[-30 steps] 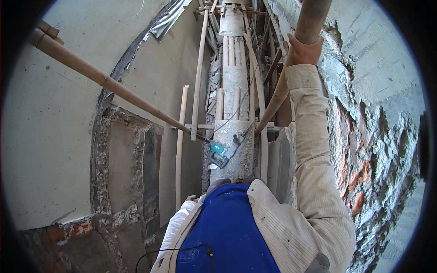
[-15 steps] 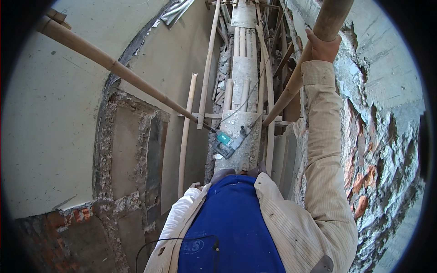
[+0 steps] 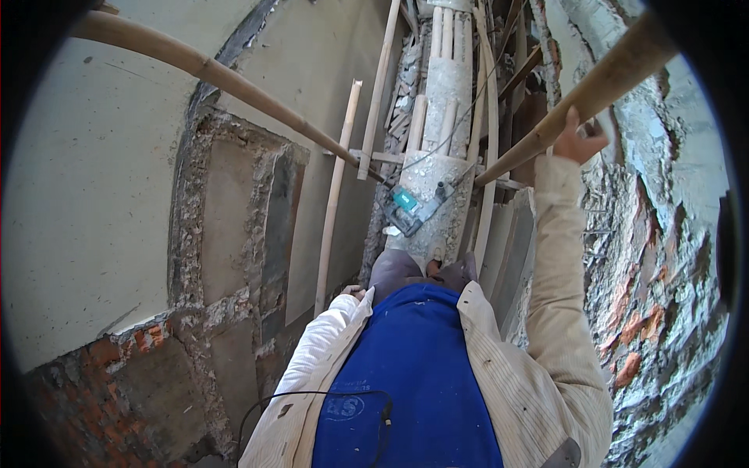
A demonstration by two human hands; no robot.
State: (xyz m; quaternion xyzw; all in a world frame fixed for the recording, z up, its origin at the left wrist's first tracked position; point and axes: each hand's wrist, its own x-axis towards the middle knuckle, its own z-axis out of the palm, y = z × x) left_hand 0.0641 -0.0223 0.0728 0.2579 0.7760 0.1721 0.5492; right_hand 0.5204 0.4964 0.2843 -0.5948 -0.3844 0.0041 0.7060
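Note:
My right hand (image 3: pixel 579 143) is raised beside a thick bamboo pole (image 3: pixel 597 93) that slants up to the right. Its thumb lies against the pole, while the other fingers stand apart from it, loosely bent. My left hand (image 3: pixel 356 291) hangs low by my left thigh; its fingers are mostly hidden by the sleeve and small in view. Near my feet, a teal and grey power hammer (image 3: pixel 409 204) lies on the dusty walkway board (image 3: pixel 441 171), with its cable trailing away toward the far end.
Another bamboo pole (image 3: pixel 226 78) slants in from the left, and an upright one (image 3: pixel 338 195) stands by the plaster wall (image 3: pixel 94 187). Rough broken brickwork (image 3: pixel 636 327) rises close on the right. Poles and boards form the narrow walkway, with rubble (image 3: pixel 402 97) along its left side.
My right hand has loosened from its wrap around the bamboo pole, and its fingers have come away. The view has shifted, showing more of my legs.

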